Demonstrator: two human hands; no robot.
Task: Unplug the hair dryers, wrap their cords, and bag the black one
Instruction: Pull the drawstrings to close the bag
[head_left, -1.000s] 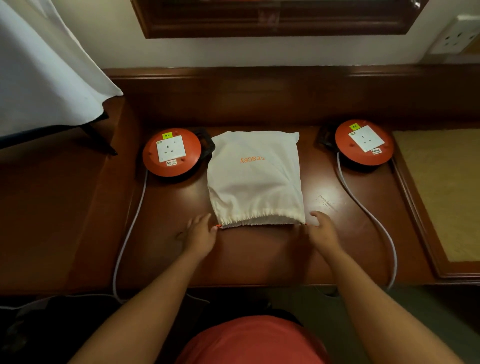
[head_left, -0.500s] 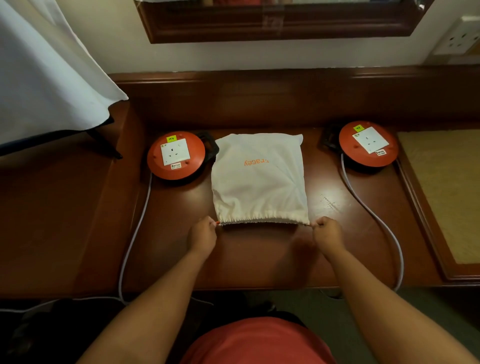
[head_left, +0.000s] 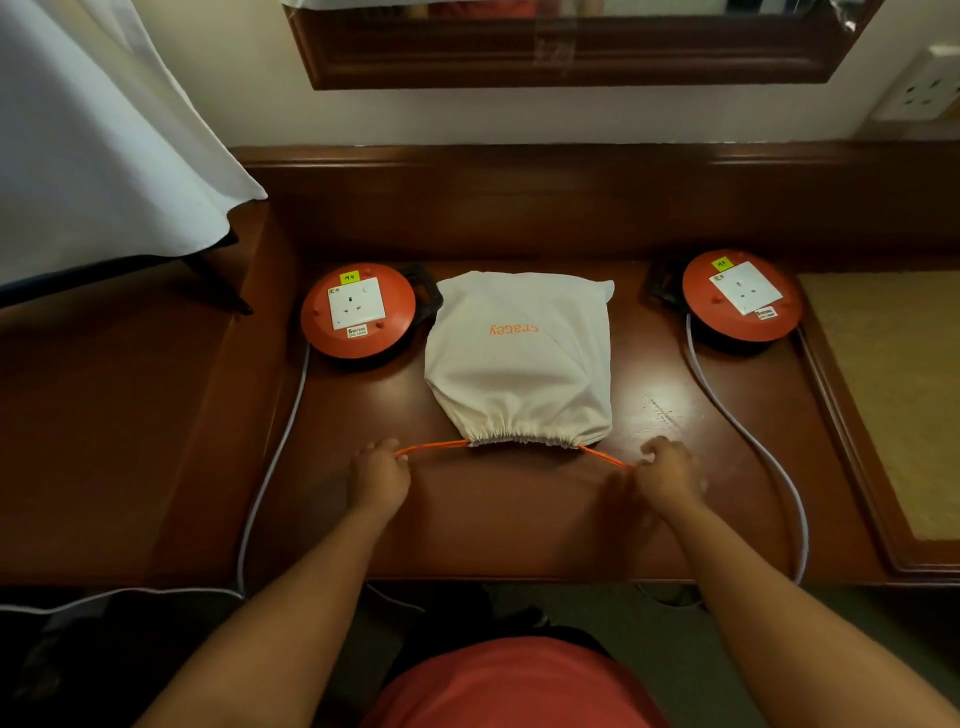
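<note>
Dark wooden surface across the middle of the scene, with a raised wooden back ledge at the far side. White cloth draped at far left. Mirror frame on the far wall, wall socket at far right. White drawstring bag lay at the centre of the surface, bulging, orange lettering on top, mouth gathered tight on the near side; contents hidden, so black dryer not visible. Left orange cable reel just beside the bag's far left corner, socket face up, grey cable trailing near and off the edge. Right orange cable reel well apart to the right, its grey cable curving near. Left hand clenched on the left orange drawstring, drawn out taut from the bag's mouth. Right hand pinched the right orange drawstring, likewise pulled sideways.
</note>
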